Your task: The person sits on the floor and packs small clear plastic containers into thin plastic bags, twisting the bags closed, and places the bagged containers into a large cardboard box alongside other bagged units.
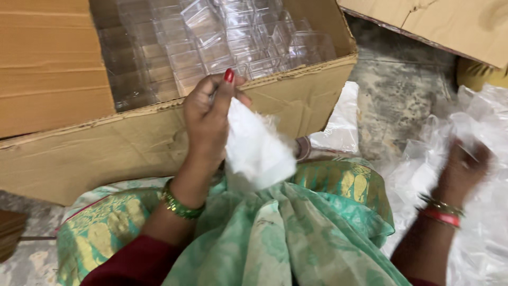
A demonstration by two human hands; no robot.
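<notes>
My left hand (209,119) is raised in front of a large cardboard box (132,143) and grips a small white, cloudy plastic bag (256,145) that hangs down from its fingers. My right hand (463,167) is blurred and reaches into a heap of clear plastic bags (476,132) on the right; whether it grips one I cannot tell. Both wrists wear bangles. My lap is covered by green and gold patterned cloth (296,228).
The cardboard box holds several clear plastic containers (222,42). A second cardboard box (455,26) is at the top right. A flat clear bag (338,127) lies on the mottled stone floor (402,90) between box and heap.
</notes>
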